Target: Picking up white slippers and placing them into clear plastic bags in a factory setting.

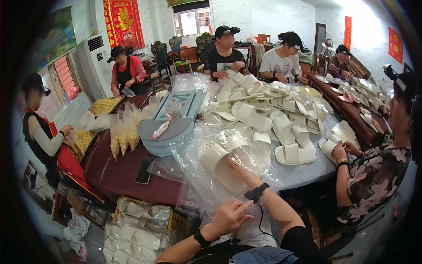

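Observation:
In front of me a pair of white open-toe slippers (214, 159) lies partly inside a clear plastic bag (193, 176). My right hand (236, 169) reaches across and grips the slippers between the two, its fingertips hidden by the straps and film. A dark watch or band sits on that wrist. Closer to my body, my left hand (226, 216) is open, its fingers stretched toward the right wrist, holding nothing. Just beyond the bag spreads a large heap of loose white slippers (288, 132).
A blue-grey machine or case (171, 127), a phone (145, 170) and bags of yellow pieces (124, 137) stand on the left of the table. Below, a yellow crate (176, 222) holds bagged slippers (138, 237). Several co-workers sit or stand around; one person's hands (345, 152) handle slippers at right.

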A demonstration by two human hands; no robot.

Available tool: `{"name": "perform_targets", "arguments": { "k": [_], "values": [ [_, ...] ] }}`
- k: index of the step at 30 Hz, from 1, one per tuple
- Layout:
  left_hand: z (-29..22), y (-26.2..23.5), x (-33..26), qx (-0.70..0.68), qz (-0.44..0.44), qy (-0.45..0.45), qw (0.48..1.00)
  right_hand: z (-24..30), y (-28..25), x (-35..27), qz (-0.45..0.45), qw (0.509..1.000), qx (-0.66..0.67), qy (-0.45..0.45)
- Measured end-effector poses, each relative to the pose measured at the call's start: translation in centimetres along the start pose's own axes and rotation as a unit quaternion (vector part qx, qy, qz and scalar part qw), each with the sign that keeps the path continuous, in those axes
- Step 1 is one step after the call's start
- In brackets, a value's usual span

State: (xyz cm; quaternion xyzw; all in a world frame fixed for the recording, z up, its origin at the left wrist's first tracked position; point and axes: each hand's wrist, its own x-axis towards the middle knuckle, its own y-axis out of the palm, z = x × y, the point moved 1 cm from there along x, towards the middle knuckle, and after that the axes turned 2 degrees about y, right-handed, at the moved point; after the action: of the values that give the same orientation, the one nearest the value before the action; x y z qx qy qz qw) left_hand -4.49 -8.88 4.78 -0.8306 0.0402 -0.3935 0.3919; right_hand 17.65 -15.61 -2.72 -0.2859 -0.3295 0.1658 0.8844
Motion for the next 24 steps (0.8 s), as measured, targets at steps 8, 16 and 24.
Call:
{"name": "perform_targets", "arguments": {
  "k": [8,16,24],
  "values": [
    [3.0,-0.8,-2.5,0.05,-0.102,-0.124,0.986,1.2,-4.1,-4.7,0.032,0.997,-0.034,-0.065],
    [6.0,-1.3,-6.8,-0.284,-0.059,-0.523,0.801,3.2,-17.4,-15.4,0.041,0.975,0.029,0.215],
    [6.5,-0.9,-5.6,-0.487,-0.015,-0.585,0.649,-0.1,-20.6,-11.6,-0.121,0.966,0.076,0.215]
  ]
}}
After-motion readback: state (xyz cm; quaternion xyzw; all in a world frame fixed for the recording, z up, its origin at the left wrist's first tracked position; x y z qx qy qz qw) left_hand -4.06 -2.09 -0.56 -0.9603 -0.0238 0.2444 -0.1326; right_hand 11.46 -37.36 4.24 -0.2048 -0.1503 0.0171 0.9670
